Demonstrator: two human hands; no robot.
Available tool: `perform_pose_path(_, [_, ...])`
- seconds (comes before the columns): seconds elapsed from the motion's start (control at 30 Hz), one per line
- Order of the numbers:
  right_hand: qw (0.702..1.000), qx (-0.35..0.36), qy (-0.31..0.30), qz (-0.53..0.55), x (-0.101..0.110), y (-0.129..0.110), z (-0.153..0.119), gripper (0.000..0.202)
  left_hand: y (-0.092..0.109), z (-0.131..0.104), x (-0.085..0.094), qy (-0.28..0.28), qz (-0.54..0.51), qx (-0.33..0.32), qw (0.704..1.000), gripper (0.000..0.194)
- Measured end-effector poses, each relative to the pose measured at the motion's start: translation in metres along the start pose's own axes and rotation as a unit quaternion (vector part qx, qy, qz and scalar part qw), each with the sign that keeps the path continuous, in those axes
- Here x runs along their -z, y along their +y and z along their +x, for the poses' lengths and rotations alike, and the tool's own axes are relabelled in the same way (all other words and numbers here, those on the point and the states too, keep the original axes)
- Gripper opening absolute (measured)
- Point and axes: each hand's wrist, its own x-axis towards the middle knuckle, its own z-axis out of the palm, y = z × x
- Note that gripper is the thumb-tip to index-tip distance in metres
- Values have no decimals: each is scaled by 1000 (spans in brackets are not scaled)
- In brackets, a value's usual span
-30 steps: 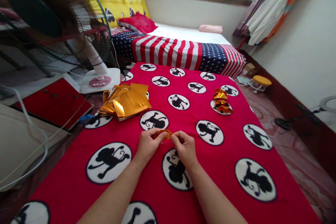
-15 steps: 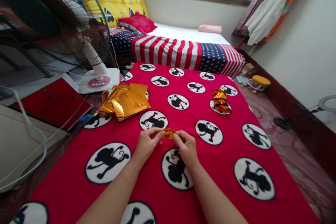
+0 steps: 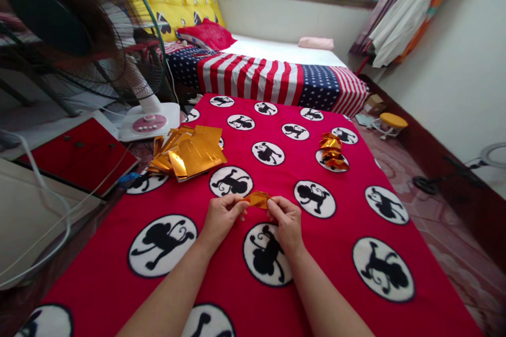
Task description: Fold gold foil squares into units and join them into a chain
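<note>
A small piece of shiny gold foil paper [image 3: 259, 200] is held between my two hands above the red cloth with monkey prints [image 3: 276, 174]. My left hand [image 3: 224, 217] pinches its left end, and my right hand [image 3: 287, 220] pinches its right end between thumb and fingers. To the left, a loose pile of flat gold sheets [image 3: 195, 152] lies on the cloth. Several folded gold pieces [image 3: 333, 151] sit bunched in a row at the right.
A spinning fan [image 3: 149, 116] stands at the left, beside a red panel [image 3: 81, 155] and cables. Behind the cloth is a bed [image 3: 253, 79] with a flag-patterned cover. A yellow stool [image 3: 394, 120] is on the floor at the right.
My right hand has shifted slightly right, away from my left hand. More of the gold foil paper now shows between them.
</note>
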Motion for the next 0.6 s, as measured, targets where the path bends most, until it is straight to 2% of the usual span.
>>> perform_pose_path(0.13, [1000,-2,10,8,3,1,1,27,0,-2,1,7,24,-5,1000,34])
perform_pose_path(0.37, [1000,1,-11,3,2,2,-1,27,1,-6,-1,4,-93,28,995,34])
perform_pose_path(0.43, [1000,8,-15,-4,1,1,-1,27,3,-7,-2,4,-85,31,996,37])
perform_pose_path(0.6, [999,31,-22,-26,1,-2,-4,30,11,-6,-5,6,9,-52,999,29])
